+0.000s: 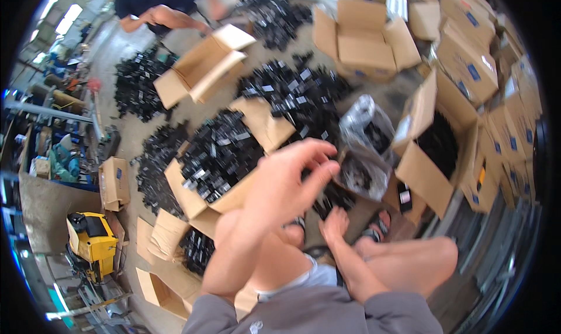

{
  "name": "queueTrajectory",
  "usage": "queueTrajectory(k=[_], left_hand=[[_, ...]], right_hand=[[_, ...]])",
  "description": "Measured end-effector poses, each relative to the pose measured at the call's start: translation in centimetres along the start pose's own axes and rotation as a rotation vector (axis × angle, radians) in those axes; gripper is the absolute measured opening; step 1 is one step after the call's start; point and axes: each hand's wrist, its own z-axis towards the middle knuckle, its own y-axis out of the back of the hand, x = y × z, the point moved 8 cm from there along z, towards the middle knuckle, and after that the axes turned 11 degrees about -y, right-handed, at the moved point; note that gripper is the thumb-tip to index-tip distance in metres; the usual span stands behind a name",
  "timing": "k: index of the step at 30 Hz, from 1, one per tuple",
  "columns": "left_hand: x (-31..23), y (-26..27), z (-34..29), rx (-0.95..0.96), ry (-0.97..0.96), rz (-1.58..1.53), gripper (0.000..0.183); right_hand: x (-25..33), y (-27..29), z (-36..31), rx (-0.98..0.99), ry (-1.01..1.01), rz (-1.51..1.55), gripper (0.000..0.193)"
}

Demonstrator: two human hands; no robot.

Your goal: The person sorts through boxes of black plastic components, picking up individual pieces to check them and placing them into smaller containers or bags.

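Note:
My left hand (295, 173) is raised in the middle of the view. Its fingers curve forward and the thumb stands apart, with nothing visible between them. Lower down and farther from the camera, my right hand (335, 224) reaches down between my feet. Its fingers are bent together at the edge of some small black parts (333, 201); what they hold is hidden. Under my left hand lies an opened carton (236, 196) heaped with black parts bearing small white labels. Just beyond my right hand, a box lined with a clear plastic bag (363, 173) has dark pieces in it.
Piles of black parts (292, 91) cover the floor ahead. An open carton (429, 141) with black contents stands at the right, near stacked cartons (467, 59). Empty open cartons (365, 42) lie farther off. A yellow machine (93, 246) stands left. Another person (163, 15) works at the far left.

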Motion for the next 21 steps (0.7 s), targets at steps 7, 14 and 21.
queueTrajectory(k=[7, 14, 21], left_hand=[[-1.6, 0.1, 0.8, 0.052, -0.017, -0.021, 0.026], [-0.4, 0.5, -1.1, 0.043, -0.020, 0.005, 0.030], [1.3, -0.8, -0.7, 0.116, 0.043, 0.095, 0.042]], right_hand=[[0.2, -1.0, -0.6, 0.031, -0.039, -0.008, 0.054], [2.3, 2.4, -3.4, 0.226, -0.098, 0.079, 0.041], [3.3, -0.6, -2.8, 0.762, -0.270, 0.904, 0.013]])
